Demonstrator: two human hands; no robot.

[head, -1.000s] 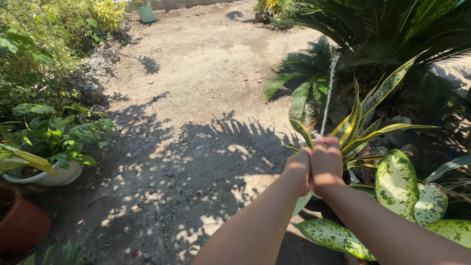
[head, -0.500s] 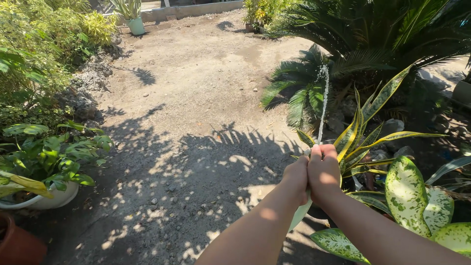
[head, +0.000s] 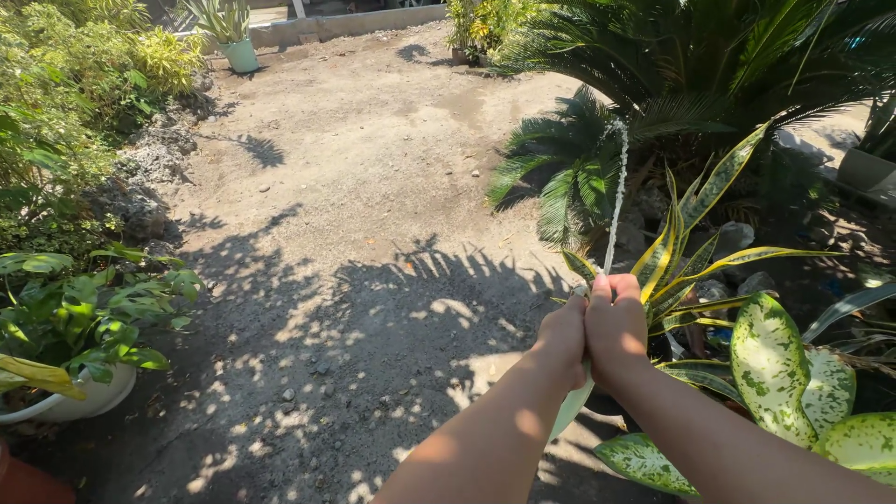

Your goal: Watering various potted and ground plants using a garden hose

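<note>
Sunlit dirt ground [head: 373, 187] stretches away up the frame, pebbly and dappled with spiky leaf shadow across the middle, and we're looking down at two bare arms reaching out from the bottom edge. Left hand [head: 564, 338] and right hand [head: 616, 327] are pressed knuckle to knuckle, both fists curled tight, fingers fully closed around something the pictures barely show, only a pale tip peeking out between the thumbs, so what exactly they grip I cannot tell. Out of the top of that double grip shoots a thin white water stream [head: 616, 196], climbing almost straight up and breaking into droplets in front of the dark cycad palm [head: 597, 159], whose feathery fronds fill the upper right. Just beyond the hands stands a snake plant [head: 691, 233] with stiff yellow-edged blades, upright and fanning out, and near the right forearm a speckled cream-and-green leafy plant [head: 770, 373] spreads broad leaves low at the right edge. Over on the left, well apart from the hands, a white pot [head: 89, 397] holds a bushy green plant, with rough grey rocks [head: 140, 187] and shrubs banked behind it. Far up the path, a pale green pot [head: 241, 54] sits by a low concrete wall [head: 355, 21], another potted plant beside it further right.
</note>
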